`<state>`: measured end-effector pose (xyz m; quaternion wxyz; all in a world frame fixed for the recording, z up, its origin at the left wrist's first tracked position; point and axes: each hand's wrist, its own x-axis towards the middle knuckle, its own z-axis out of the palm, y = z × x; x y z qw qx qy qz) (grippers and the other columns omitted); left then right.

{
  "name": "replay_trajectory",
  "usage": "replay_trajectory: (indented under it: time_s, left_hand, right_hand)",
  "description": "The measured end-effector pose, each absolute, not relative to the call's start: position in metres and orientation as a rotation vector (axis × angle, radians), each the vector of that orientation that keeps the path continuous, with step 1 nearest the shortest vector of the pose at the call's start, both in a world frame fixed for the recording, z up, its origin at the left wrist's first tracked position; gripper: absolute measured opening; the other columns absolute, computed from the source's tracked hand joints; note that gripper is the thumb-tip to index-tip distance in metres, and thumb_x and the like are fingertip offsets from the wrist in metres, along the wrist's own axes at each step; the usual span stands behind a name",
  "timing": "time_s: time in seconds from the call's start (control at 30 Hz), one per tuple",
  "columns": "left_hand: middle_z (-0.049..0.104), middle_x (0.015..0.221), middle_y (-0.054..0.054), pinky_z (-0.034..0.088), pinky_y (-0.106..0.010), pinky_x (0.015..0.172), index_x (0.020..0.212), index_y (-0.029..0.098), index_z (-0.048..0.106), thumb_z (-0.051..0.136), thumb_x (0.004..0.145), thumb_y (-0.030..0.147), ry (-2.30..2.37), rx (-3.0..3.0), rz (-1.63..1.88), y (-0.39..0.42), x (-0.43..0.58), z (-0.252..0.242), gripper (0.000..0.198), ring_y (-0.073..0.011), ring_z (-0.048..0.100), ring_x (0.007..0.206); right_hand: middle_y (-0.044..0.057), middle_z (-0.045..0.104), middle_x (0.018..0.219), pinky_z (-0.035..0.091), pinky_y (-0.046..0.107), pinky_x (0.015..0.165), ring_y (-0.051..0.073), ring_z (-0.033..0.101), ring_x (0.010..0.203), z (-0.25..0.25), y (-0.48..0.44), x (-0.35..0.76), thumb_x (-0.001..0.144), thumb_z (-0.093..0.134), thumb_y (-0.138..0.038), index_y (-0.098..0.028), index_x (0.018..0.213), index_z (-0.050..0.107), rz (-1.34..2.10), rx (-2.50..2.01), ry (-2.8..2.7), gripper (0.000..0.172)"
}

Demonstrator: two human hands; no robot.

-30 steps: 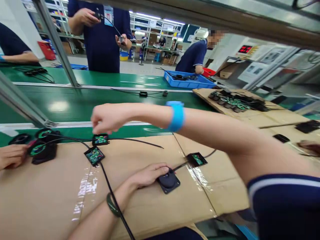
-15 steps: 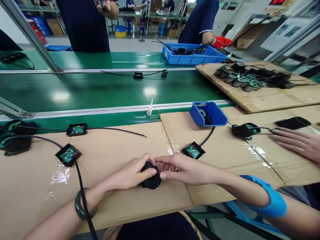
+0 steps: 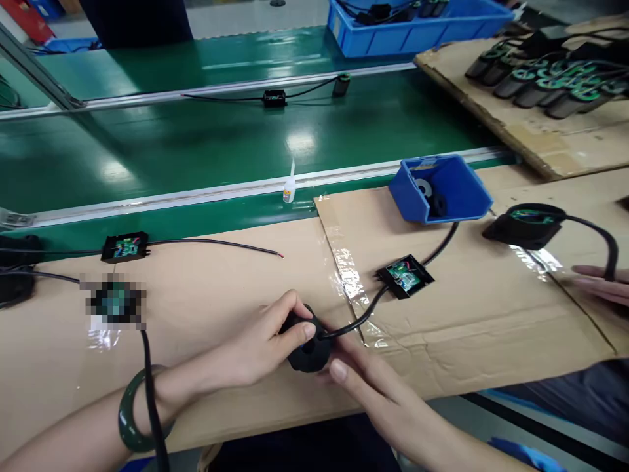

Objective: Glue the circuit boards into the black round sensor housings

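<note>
My left hand is closed around a round black housing, thumb on its top face and fingers over the far side. A black cable runs from the housing's right side to a small open black box with a green circuit board. Close against the right of the housing, my right hand has its thumb and fingers apart, fingers stretched out below the cable. Its fingertips are partly hidden beside the housing, so contact is unclear.
A blue bin holds ring-shaped parts. Another black housing lies at right, near a co-worker's hand. Two boxed boards, one an open black box, lie left. A small white bottle stands by the rail; a cardboard sheet bears several cylinders.
My right hand has moved from the housing's upper right to its lower right, its fingers opening. The cable at the housing now shows. The camera view has tilted downward.
</note>
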<state>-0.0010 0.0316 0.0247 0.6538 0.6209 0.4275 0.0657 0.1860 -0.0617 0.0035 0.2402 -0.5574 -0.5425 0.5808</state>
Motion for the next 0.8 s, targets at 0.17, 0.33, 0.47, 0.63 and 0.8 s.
replay_trajectory:
  time_s: [0.17,0.33,0.47,0.63,0.8]
  left_hand:
    - [0.058,0.099,-0.002,0.043,-0.033,0.085,0.097,0.022,0.047,0.040,0.094,0.037,0.956,1.403,0.180,0.024,0.006,0.021,0.017,-0.0185,0.052,0.093]
    - [0.056,0.102,-0.003,0.043,-0.033,0.087,0.098,0.023,0.045,0.036,0.096,0.037,1.001,1.410,0.179,0.020,0.009,0.020,0.016,-0.0197,0.052,0.098]
    - [0.056,0.095,-0.002,0.043,-0.031,0.082,0.091,0.023,0.044,0.036,0.095,0.035,1.007,1.403,0.224,0.019,0.013,0.019,0.015,-0.0184,0.051,0.090]
    - [0.055,0.084,0.001,0.040,-0.028,0.073,0.082,0.022,0.045,0.040,0.093,0.035,0.995,1.424,0.324,0.016,0.017,0.008,0.018,-0.0155,0.049,0.080]
    - [0.054,0.073,0.003,0.040,-0.026,0.067,0.075,0.019,0.049,0.043,0.094,0.043,0.997,1.369,0.407,0.017,0.012,0.000,0.031,-0.0136,0.049,0.072]
  right_hand:
    - [0.007,0.055,0.139,0.021,0.050,0.118,0.028,0.037,0.138,-0.002,-0.045,0.185,0.089,0.051,-0.057,-0.027,0.138,0.051,1.737,-1.464,-1.203,0.057]
    - [0.005,0.058,0.136,0.016,0.051,0.119,0.029,0.035,0.140,0.001,-0.038,0.179,0.086,0.056,-0.057,-0.028,0.136,0.054,1.825,-1.389,-1.029,0.058]
    - [0.006,0.060,0.134,0.019,0.051,0.119,0.029,0.036,0.138,0.000,-0.040,0.173,0.087,0.055,-0.058,-0.027,0.135,0.055,1.778,-1.441,-0.996,0.058]
    - [0.006,0.062,0.129,0.024,0.045,0.117,0.026,0.045,0.132,-0.007,-0.043,0.171,0.090,0.054,-0.052,-0.025,0.128,0.060,1.691,-1.403,-1.062,0.047]
    - [0.008,0.068,0.116,0.040,0.049,0.105,0.029,0.058,0.113,-0.006,-0.042,0.172,0.084,0.059,-0.058,-0.020,0.119,0.065,1.773,-1.371,-1.025,0.052]
